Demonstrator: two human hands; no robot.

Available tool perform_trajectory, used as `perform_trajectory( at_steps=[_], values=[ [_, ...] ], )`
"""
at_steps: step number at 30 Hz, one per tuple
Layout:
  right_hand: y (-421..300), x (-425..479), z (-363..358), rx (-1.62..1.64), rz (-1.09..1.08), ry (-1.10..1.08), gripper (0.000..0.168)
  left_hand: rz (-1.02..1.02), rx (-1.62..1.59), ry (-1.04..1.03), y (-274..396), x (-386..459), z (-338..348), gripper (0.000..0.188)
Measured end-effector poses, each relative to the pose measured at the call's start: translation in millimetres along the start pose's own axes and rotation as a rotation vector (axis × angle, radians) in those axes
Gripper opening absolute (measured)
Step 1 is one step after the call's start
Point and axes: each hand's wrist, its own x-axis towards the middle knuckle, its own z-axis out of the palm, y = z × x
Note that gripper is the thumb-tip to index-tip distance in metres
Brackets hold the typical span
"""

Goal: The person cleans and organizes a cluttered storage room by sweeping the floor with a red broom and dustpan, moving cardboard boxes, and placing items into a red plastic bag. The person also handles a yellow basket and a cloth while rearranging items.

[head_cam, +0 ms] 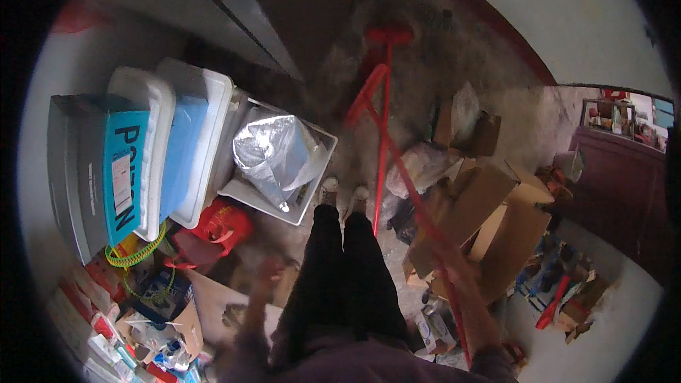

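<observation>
My right hand (457,271) is closed around a red pole (407,181) that runs forward from beside my right arm. At its far end is a narrow red head (366,97), like a broom or mop, blurred. A second red long-handled tool (384,133) crosses under it, its wide head (389,35) farther out on the dark floor. Whether anything holds this second tool up cannot be told. My left hand (272,270) hangs blurred by my left thigh, near a red bag (226,226); its fingers are unclear, and nothing shows in it.
Left stand stacked bins with white lids (213,143), a turquoise printed box (127,170) and a white crate (311,191) holding a clear plastic bag (274,151). Cardboard boxes (473,213) crowd the right, before a shoe rack (556,266) and a dark red cabinet (612,186).
</observation>
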Motion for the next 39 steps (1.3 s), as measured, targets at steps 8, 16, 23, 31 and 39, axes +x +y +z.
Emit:
perform_trajectory(
  at_steps=[8,16,23,31,39],
  values=[
    [110,-13,-15,-0.198,0.321,0.197,0.026,-0.12,-0.342,-0.062,-66,1,-13,0.037],
    [191,-61,-9,0.168,0.291,-0.082,0.025,-0.221,-0.858,-0.291,-216,-29,-47,0.035],
    [257,-81,-35,-0.063,0.336,-0.028,0.023,-0.102,-0.299,0.039,-133,-107,49,0.036],
    [265,-153,-1,-0.279,0.499,0.004,0.02,-0.272,-0.436,0.31,-160,-165,51,0.04],
    [273,-122,57,-0.263,0.654,-0.361,0.022,-0.278,-0.583,0.258,-188,-161,73,0.037]
  ],
)
